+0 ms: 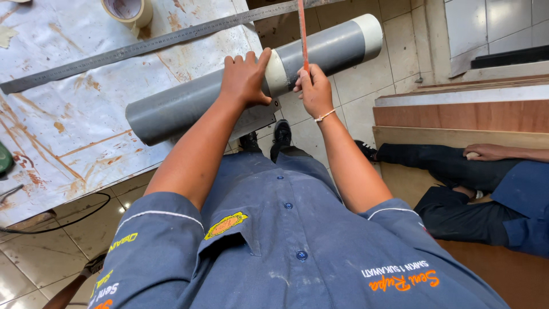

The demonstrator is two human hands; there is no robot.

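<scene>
A long grey plastic pipe [177, 106] lies across the corner of a white-covered table [74, 114], its far end sticking out over the tiled floor. Two bands of pale tape ring it, one at the far end [370, 33] and one near the middle [277, 71]. My left hand [246, 77] presses down on the pipe just left of the middle band. My right hand [314, 88] grips a thin red-orange hacksaw blade [302, 31] that stands upright against the pipe, right of that band.
A long steel ruler [148, 43] lies across the table behind the pipe. A roll of masking tape [128, 10] sits at the table's far edge. Another person [492, 183] sits on wooden boards [457, 117] at the right. A black cable [68, 220] runs over the floor.
</scene>
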